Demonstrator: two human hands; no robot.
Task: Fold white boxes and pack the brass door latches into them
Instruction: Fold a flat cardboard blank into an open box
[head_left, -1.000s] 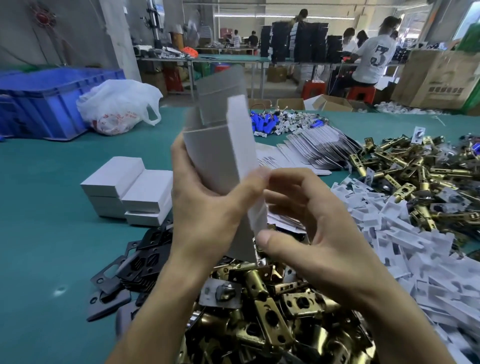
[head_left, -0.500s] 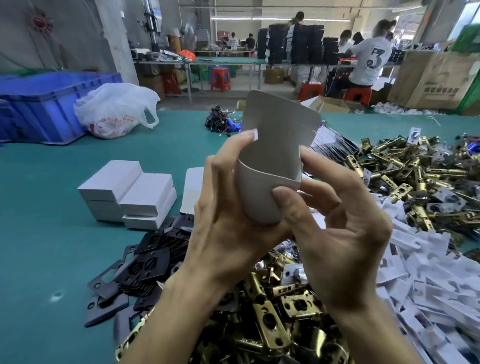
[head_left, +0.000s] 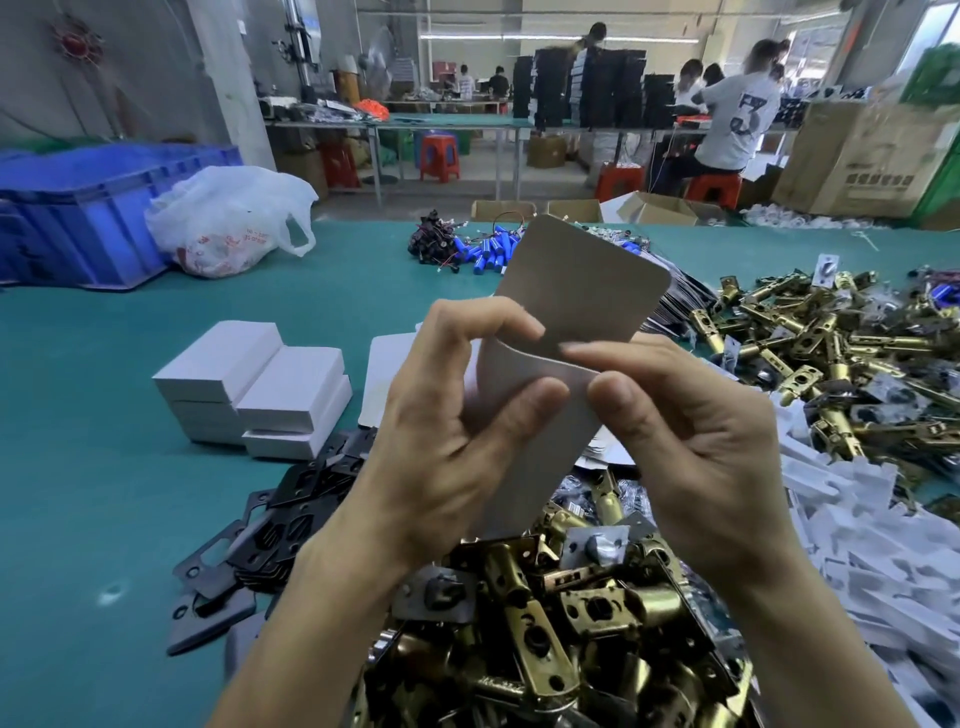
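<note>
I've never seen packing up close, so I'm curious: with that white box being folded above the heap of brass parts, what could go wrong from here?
The left hand and right hand pinch the bent box with their fingers; a slip could crease it crookedly or tear a flap. It is held over the pile of brass latches, so if dropped it might land among them and get scuffed.

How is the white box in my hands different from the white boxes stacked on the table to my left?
The held box is unfinished, one rounded flap standing open; the stacked boxes are closed. The held box is raised, gripped by the left hand and right hand; the stacked boxes rest on the green table. Both are plain white card.
</note>
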